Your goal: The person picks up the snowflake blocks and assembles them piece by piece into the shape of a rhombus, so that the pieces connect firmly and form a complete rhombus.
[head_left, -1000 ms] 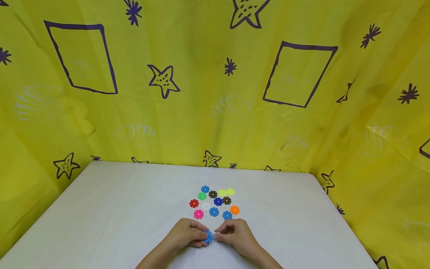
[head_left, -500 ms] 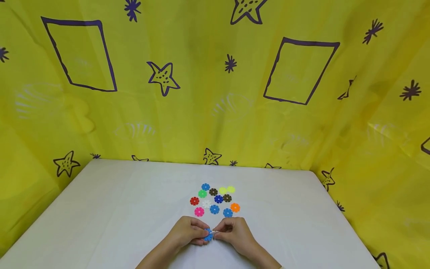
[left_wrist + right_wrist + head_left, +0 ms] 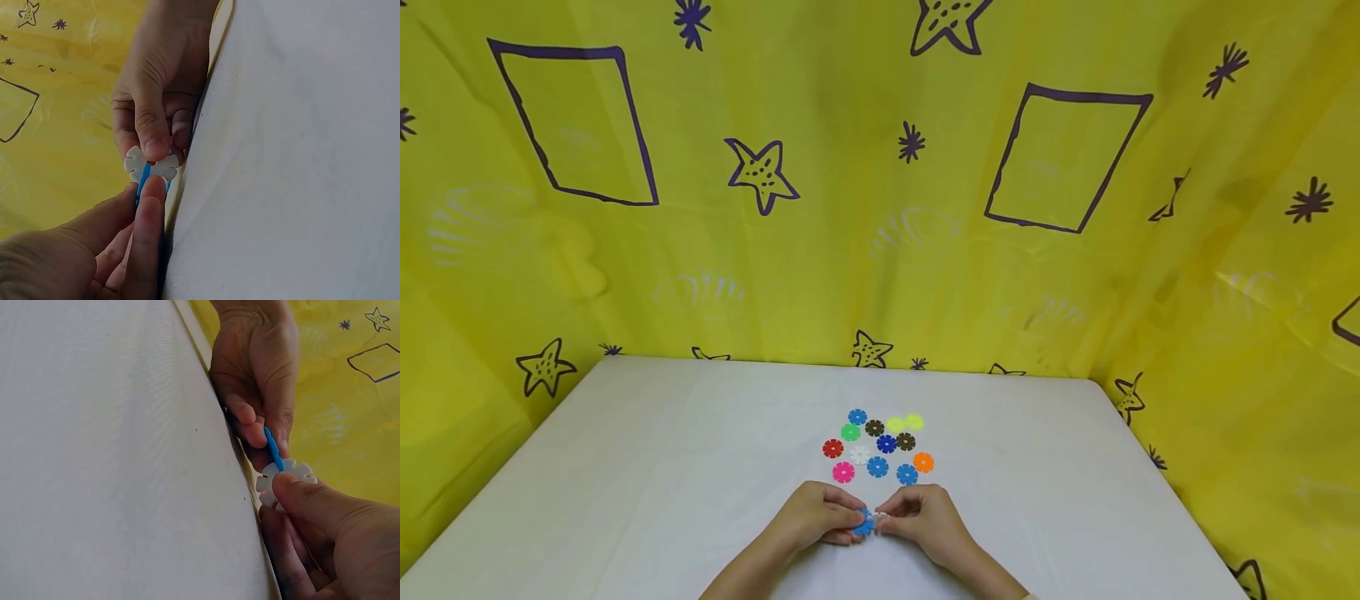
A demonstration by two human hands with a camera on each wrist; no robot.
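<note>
My left hand pinches a blue notched plastic disc between thumb and fingers. Facing it, my right hand pinches a white notched disc by its edge. The two discs meet edge to edge between the hands, crosswise to each other. In the right wrist view the rim of the blue disc runs into the top of the white one. Seen from the left wrist, the white disc spreads to both sides of the blue disc. Fingertips cover part of each disc.
Beyond the hands, several loose notched discs lie on the white table, among them a pink disc, a red disc, an orange disc and a blue disc. A yellow patterned curtain surrounds the table's back and sides.
The white disc has turned in my right fingers, from flat to edge-on and partly back, while staying against the blue disc. Both hands keep nearly the same place; the head view shifts slightly.
</note>
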